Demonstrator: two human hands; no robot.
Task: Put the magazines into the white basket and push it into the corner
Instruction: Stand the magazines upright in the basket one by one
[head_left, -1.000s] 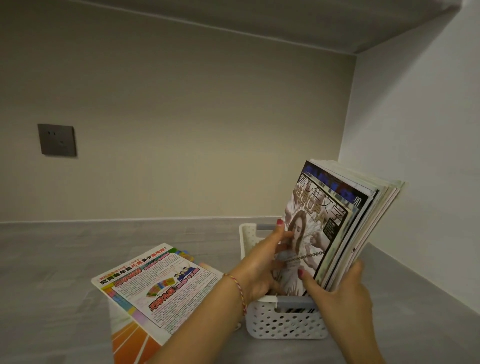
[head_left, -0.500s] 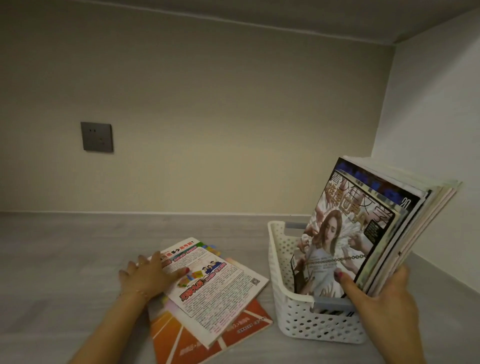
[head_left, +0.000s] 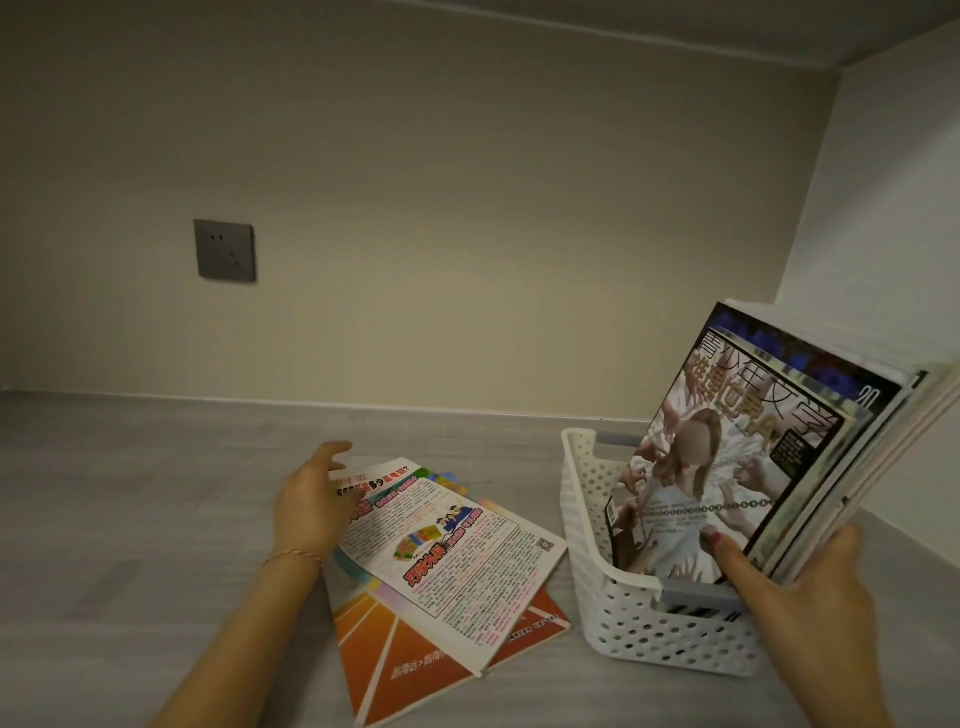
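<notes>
- The white basket (head_left: 649, 618) sits on the grey surface (head_left: 130, 519), near the right wall but not yet in the corner.
- A sheaf of magazines (head_left: 769, 457) stands tilted in the basket, leaning to the right, tops well above the rim.
- The right hand (head_left: 800, 587) grips that sheaf at its lower edge, thumb curled across the front cover.
- Loose magazines (head_left: 441, 551) lie flat just left of the basket, a white printed one on top of an orange one.
- The left hand (head_left: 317, 499) rests on the far left corner of the top one, fingers relaxed and spread, not gripping.
- Step in hand, as I judge it: fetching the remaining magazines while the basket's load is steadied.
- Next move calls for pinching the loose ones' edge, lifting them, and slotting them in front of the sheaf; pushing comes last.
- A wall socket (head_left: 224, 250) is on the back wall, well apart.
</notes>
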